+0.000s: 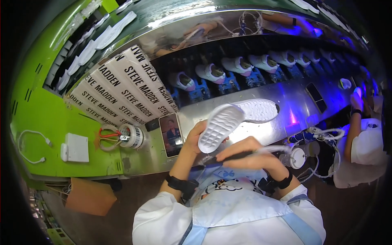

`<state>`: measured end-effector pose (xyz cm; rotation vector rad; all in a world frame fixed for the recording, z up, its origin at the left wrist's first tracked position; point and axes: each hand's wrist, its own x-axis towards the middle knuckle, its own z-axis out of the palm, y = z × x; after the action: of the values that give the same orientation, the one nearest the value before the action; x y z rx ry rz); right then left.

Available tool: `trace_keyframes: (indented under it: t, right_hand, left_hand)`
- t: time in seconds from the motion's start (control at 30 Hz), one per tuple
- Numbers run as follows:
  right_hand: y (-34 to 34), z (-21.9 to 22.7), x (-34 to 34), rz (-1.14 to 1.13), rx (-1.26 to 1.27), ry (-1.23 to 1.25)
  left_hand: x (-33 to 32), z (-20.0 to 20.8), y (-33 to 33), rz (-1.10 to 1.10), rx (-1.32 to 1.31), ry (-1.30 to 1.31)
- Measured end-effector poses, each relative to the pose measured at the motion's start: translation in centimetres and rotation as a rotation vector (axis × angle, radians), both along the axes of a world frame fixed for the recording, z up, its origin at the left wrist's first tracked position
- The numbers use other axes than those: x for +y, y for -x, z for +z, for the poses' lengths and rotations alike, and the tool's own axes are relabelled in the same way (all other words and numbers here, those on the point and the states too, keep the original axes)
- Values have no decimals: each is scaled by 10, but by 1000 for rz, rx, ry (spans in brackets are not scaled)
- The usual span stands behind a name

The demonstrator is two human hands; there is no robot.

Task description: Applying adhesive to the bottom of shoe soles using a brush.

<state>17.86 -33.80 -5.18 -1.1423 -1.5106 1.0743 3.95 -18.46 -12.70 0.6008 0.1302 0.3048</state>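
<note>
My left hand (197, 136) grips a white shoe sole (222, 127) by its edge, tilted up above the metal bench, with its studded, patterned face showing. Close to the sole's lower end is my right hand (255, 157), its fingers closed around a slim tool (239, 156). The tool looks dark toward the front, and a pale length trails behind the hand; motion blur hides its exact kind. A second white sole (261, 111) lies flat on the bench just beyond the held one, which partly covers it.
White shoes (212, 73) on blue holders line a dark channel behind the metal bench (192, 112). At left are a printed box (126, 87), a phone (170, 134), a tape roll (135, 136) and orange-handled scissors (110, 134). Rightward stand a white-lidded cup (298, 158) and another person's arm (354, 126).
</note>
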Motion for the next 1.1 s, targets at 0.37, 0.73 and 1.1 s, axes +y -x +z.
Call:
trace_keyframes:
  t: [0.37,0.73,1.1]
  right_hand:
    - [-26,-6,-9,74,-527,-391]
    - [-9,-7,5,-595,20,-181]
    - [0,-5,-14,-42,71,284]
  left_hand:
    - [19,30,-39,-536,766,-581]
    - [-46,-17,-33,288,-242,579]
    - [-33,-2,-34,253,-327,589]
